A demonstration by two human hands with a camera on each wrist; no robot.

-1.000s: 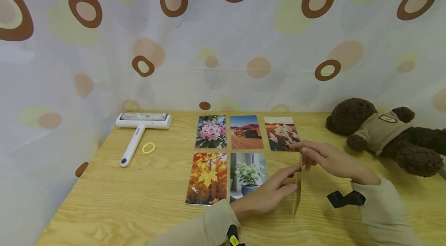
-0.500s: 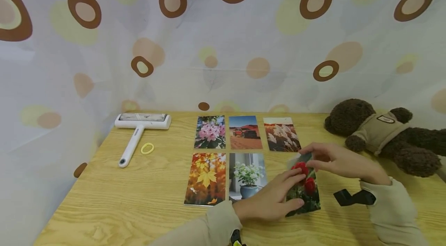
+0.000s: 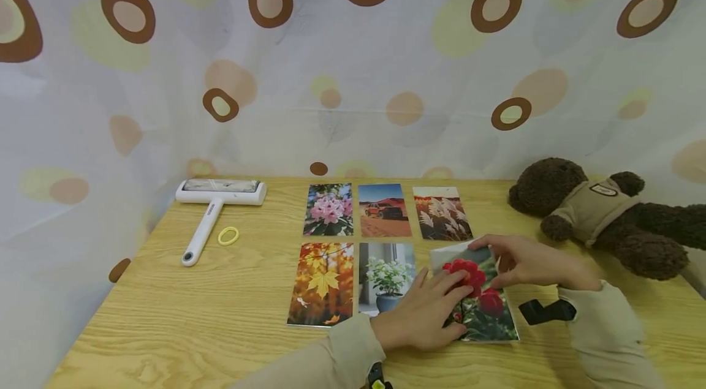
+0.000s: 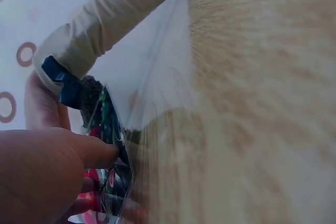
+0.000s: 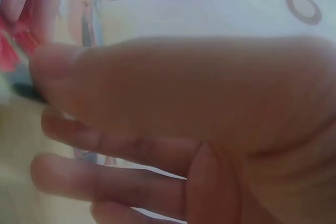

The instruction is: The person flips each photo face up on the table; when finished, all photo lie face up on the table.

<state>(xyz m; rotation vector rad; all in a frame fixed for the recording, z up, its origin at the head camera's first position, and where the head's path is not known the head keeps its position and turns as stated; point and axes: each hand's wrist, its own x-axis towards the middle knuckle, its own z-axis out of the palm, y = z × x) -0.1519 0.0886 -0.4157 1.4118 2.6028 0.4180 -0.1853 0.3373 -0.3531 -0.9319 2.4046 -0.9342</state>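
Note:
A photo card with red roses (image 3: 488, 328) lies at the right end of the front row. Its near edge sits close to the wood; whether it is fully flat I cannot tell. My left hand (image 3: 425, 312) rests on the picture side with its fingers spread. At the card's upper right corner, my right hand (image 3: 532, 263) has bent fingers, the index on the top edge and the thumb at the right edge. Left of it lie a potted-plant photo card (image 3: 386, 272), partly covered by my left hand, and a maple-leaf photo card (image 3: 322, 285).
The back row holds a pink-flower card (image 3: 329, 210), a red-truck card (image 3: 384, 211) and a reed-grass card (image 3: 442, 214). A white lint roller (image 3: 204, 233) and a yellow ring (image 3: 228, 236) are at left. A brown teddy bear (image 3: 598, 211) lies at right on the wooden table (image 3: 220, 315).
The rose card has turned from standing on edge to lying low, picture side up. My left hand has moved onto its face; my right hand stays at its upper right corner.

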